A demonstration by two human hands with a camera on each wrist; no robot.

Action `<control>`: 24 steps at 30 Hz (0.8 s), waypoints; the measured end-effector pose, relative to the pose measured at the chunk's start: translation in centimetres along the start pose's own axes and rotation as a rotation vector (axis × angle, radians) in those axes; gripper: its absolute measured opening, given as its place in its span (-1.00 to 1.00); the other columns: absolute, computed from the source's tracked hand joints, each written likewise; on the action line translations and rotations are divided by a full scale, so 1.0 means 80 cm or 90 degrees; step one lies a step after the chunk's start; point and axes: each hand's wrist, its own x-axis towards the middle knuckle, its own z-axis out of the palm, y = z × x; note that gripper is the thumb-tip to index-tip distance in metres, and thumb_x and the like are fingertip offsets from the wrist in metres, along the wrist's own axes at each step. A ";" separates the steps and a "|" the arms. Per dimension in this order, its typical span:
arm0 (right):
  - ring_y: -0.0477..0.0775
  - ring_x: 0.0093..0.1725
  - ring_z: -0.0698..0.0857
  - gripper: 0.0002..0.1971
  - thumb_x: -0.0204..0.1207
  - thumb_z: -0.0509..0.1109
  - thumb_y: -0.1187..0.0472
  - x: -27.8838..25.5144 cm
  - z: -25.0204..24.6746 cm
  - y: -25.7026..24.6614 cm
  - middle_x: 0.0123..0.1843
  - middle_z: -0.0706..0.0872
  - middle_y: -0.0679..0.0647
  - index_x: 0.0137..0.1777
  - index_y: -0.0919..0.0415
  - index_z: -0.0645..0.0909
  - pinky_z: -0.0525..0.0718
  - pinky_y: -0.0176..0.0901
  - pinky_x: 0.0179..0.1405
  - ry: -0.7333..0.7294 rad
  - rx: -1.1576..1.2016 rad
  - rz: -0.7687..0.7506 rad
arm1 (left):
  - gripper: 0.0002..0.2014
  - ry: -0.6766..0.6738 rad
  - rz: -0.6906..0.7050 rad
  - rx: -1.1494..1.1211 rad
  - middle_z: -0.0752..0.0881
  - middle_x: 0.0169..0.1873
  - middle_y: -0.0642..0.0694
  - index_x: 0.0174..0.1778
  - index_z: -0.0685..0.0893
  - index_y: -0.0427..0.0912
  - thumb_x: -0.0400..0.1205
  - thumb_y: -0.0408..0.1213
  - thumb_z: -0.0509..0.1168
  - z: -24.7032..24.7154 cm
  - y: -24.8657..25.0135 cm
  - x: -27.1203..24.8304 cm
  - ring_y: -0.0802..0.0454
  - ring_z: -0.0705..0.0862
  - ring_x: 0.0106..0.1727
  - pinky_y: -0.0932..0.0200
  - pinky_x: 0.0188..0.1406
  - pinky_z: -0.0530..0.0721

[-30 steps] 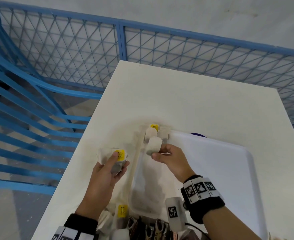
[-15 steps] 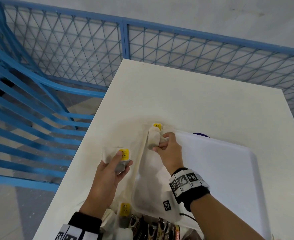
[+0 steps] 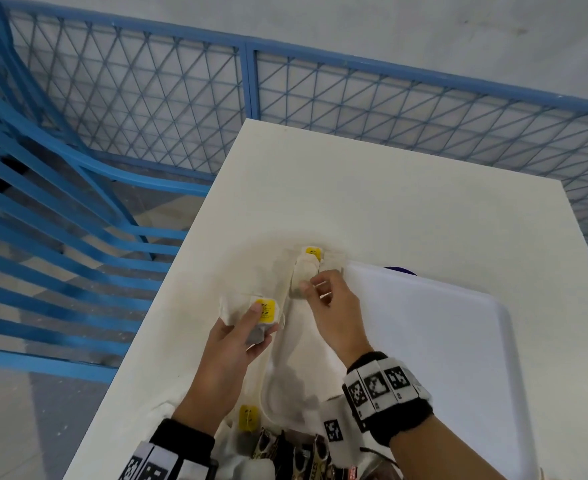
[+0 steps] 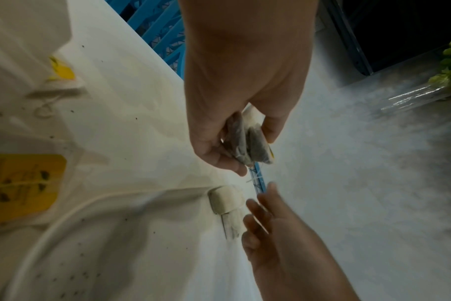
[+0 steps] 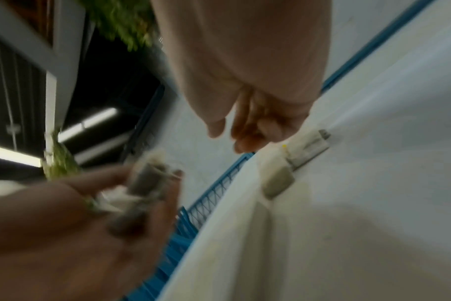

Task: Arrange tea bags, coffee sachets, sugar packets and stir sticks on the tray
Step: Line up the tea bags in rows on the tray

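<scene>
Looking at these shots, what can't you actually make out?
- Printing on the yellow tag in the left hand: too small, head view.
- Sachets near the bottom edge: cut off by the frame.
- Purple object behind the tray: mostly hidden.
- Right hand fingers: blurred, right wrist view.

My head camera looks steeply down from above the table (image 3: pixel 406 216), facing the blue fence (image 3: pixel 244 95) beyond its far edge. The left wrist camera sits close over that table, looking along the left hand (image 4: pixel 245 91). The right wrist camera, blurred, looks along the right hand (image 5: pixel 258 114) from low beside the table. All three share the tea bags (image 3: pixel 304 271) at the tray (image 3: pixel 458 341) corner.
</scene>
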 end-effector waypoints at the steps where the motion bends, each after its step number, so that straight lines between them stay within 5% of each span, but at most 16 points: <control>1: -0.14 -0.32 0.58 -0.90 0.56 0.35 0.03 -0.010 0.000 -0.007 -0.27 0.66 -0.13 -0.15 -0.02 0.53 0.53 -0.34 -0.20 -0.034 0.038 -0.010 | -0.86 -0.004 0.004 0.007 0.79 -0.17 -0.07 0.04 0.66 -0.19 0.62 -0.28 0.28 0.001 0.000 0.000 -0.01 0.80 -0.15 0.16 -0.09 0.67; 6: -0.22 -0.24 0.55 -0.91 0.43 0.51 0.10 -0.044 0.005 -0.016 -0.24 0.65 -0.28 -0.10 -0.01 0.66 0.49 -0.38 -0.27 -0.200 0.122 -0.047 | -0.79 -0.027 0.022 0.050 0.81 -0.05 -0.07 0.12 0.68 -0.14 0.60 -0.20 0.29 0.005 0.000 -0.004 0.05 0.77 0.02 0.13 0.03 0.67; 11: -0.16 -0.23 0.59 -0.89 0.42 0.53 0.19 -0.052 0.005 -0.008 -0.19 0.66 -0.11 -0.12 0.11 0.65 0.51 -0.34 -0.24 -0.159 0.155 -0.030 | -0.73 -0.025 -0.005 0.031 0.80 -0.11 -0.10 0.17 0.66 -0.17 0.64 -0.14 0.23 0.008 -0.001 -0.005 0.06 0.76 -0.03 0.13 -0.05 0.65; 14: 0.04 -0.06 0.71 -0.89 0.48 0.47 0.19 -0.054 0.000 -0.009 -0.09 0.76 0.13 -0.07 0.21 0.67 0.63 -0.08 -0.05 -0.159 0.181 -0.005 | -0.76 -0.021 -0.015 0.038 0.78 -0.04 -0.16 0.16 0.66 -0.17 0.68 -0.18 0.19 0.008 -0.002 -0.005 -0.03 0.75 0.02 0.11 -0.03 0.66; 19: 0.00 0.08 0.73 -0.88 0.53 0.41 0.20 -0.051 -0.009 -0.005 0.05 0.76 0.07 0.03 0.15 0.65 0.66 -0.09 0.15 -0.135 0.209 0.022 | -0.80 -0.029 -0.015 0.040 0.76 -0.07 -0.19 0.10 0.66 -0.19 0.69 -0.23 0.18 0.011 -0.003 -0.008 -0.05 0.75 -0.13 0.12 -0.05 0.68; 24: -0.04 -0.09 0.69 -0.97 0.59 0.32 0.27 -0.037 -0.023 0.004 -0.06 0.75 0.12 -0.03 0.21 0.56 0.66 -0.15 -0.04 -0.101 0.208 0.021 | -0.78 -0.019 -0.011 0.031 0.77 -0.08 -0.22 0.11 0.65 -0.25 0.67 -0.23 0.20 0.010 -0.004 -0.007 -0.04 0.75 -0.13 0.26 -0.28 0.74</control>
